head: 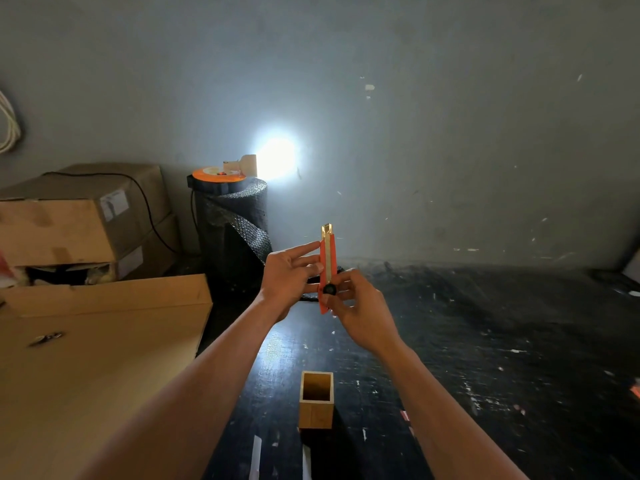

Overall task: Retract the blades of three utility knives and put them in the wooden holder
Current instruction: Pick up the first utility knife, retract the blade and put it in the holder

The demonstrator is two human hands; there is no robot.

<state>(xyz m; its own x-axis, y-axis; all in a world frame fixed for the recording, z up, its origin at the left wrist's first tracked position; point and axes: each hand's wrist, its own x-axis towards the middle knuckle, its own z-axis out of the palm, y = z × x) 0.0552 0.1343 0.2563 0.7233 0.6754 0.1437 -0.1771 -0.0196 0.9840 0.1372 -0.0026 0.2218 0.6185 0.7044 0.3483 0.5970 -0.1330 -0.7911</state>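
Over the dark table, glare hid the lamp; both hands, left hand and right hand, gripped the upright orange knife between them.

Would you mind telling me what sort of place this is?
Probably a storeroom or packing area: stacked cardboard boxes, a roll of bubble wrap, and a scuffed black work surface against a bare grey wall.

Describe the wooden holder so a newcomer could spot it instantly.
Start at the dark table and look near its front edge, below both raised hands. The wooden holder stands there upright: a small square light-wood box, open-topped and apparently empty, the only wooden thing on that surface.
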